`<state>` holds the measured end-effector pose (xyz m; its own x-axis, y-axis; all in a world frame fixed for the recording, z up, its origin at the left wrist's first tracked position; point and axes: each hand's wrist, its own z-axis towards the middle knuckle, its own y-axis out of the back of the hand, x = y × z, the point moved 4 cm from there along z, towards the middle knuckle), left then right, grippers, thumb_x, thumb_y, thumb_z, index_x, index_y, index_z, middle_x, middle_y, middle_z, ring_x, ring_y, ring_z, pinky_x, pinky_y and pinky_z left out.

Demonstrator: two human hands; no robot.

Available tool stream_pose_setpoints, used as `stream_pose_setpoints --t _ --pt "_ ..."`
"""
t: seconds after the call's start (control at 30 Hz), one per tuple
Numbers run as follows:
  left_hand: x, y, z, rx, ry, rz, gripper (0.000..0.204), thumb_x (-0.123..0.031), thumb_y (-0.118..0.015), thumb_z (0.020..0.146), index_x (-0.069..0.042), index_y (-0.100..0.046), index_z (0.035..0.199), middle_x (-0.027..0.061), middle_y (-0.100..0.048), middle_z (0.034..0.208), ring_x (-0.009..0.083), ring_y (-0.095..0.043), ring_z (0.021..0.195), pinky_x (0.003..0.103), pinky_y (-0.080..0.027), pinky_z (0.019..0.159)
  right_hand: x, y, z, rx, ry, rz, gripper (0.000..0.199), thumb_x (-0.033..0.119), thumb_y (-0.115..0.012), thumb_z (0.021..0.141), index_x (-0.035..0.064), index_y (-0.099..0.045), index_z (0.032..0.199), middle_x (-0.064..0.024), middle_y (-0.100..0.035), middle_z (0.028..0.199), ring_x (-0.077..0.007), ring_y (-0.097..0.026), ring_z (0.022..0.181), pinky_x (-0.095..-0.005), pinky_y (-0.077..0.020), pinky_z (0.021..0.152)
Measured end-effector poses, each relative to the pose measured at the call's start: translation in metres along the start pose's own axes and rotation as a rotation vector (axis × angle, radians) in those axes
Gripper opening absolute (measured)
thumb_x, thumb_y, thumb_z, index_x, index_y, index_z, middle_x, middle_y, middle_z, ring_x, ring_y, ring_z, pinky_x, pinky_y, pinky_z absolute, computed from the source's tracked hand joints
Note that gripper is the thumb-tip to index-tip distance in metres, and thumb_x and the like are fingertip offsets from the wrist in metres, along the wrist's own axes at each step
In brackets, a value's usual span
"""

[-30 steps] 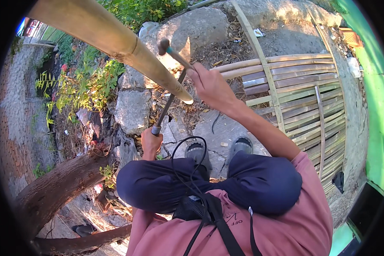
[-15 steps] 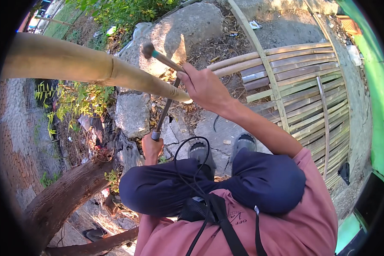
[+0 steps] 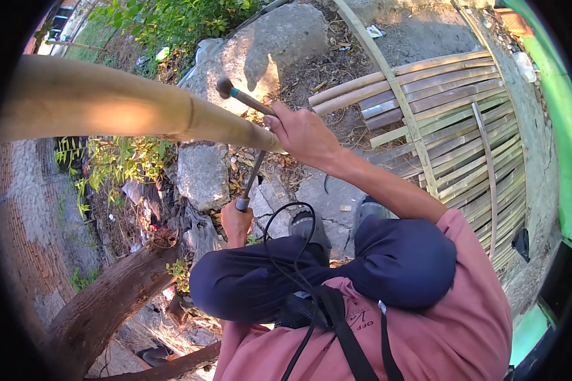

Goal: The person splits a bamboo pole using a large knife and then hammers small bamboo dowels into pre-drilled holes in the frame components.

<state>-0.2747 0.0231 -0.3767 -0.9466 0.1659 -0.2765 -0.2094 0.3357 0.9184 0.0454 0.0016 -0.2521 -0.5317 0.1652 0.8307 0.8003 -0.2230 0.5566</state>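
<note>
While squatting over stony ground, a person holds a thick bamboo pole [image 3: 140, 114] that slants in from nine o'clock toward the picture's centre. Their right hand [image 3: 302, 133], grip pressed shut around a hammer [image 3: 245, 98], raises its head toward eleven o'clock above the pole's end. Their left hand [image 3: 235, 222], at six o'clock of the pole tip, pinches a dark blade [image 3: 253, 178] set upright against it. A woven bamboo panel [image 3: 464, 133] lies at three o'clock.

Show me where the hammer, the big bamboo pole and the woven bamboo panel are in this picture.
hammer [image 3: 225, 87], head view, on its dark metal head above the pole.
bamboo pole [image 3: 108, 101], head view, on the sunlit middle of the thick stem.
bamboo panel [image 3: 464, 127], head view, on the slats at the right.
</note>
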Motion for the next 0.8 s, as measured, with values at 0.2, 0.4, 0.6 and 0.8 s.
stream_pose_setpoints --t 0.2,0.4,0.6,0.8 --pt "-0.005 -0.009 0.009 0.043 0.016 -0.078 0.017 -0.015 -0.067 0.071 0.0 -0.07 0.078 0.0234 -0.067 0.07 0.043 -0.067 0.068 0.05 -0.052 0.067 -0.067 -0.022 -0.029 -0.037 -0.001 -0.108 0.03 0.031 -0.049 0.105 0.0016 -0.056 0.105 -0.0237 -0.064 0.066 -0.0471 -0.067 0.065 -0.0572 -0.0534 0.06" --pt "0.001 -0.009 0.002 0.022 0.007 -0.063 0.02 -0.015 -0.068 0.07 0.002 -0.07 0.08 0.0253 -0.067 0.074 0.0446 -0.067 0.071 0.05 -0.053 0.069 -0.027 -0.008 -0.009 -0.003 -0.023 -0.119 0.03 0.032 -0.05 0.105 0.0028 -0.056 0.105 -0.0215 -0.064 0.063 -0.0463 -0.066 0.062 -0.0562 -0.0534 0.057" --pt "0.007 -0.009 0.003 0.049 0.077 -0.046 0.019 -0.016 -0.068 0.071 -0.001 -0.072 0.082 0.0247 -0.068 0.075 0.0448 -0.068 0.073 0.051 -0.054 0.071 -0.019 -0.001 -0.01 -0.104 0.124 -0.013 0.03 0.032 -0.051 0.105 0.0025 -0.056 0.104 -0.0239 -0.063 0.064 -0.0481 -0.065 0.063 -0.0563 -0.0508 0.057" --pt "-0.005 -0.016 0.005 0.038 0.061 0.007 0.023 -0.017 -0.071 0.07 -0.004 -0.073 0.089 0.0237 -0.07 0.081 0.0444 -0.069 0.082 0.052 -0.055 0.076 -0.077 -0.024 -0.016 0.046 -0.076 -0.114 0.03 0.031 -0.051 0.105 0.0014 -0.055 0.104 -0.0252 -0.061 0.063 -0.0489 -0.063 0.064 -0.0565 -0.049 0.057"
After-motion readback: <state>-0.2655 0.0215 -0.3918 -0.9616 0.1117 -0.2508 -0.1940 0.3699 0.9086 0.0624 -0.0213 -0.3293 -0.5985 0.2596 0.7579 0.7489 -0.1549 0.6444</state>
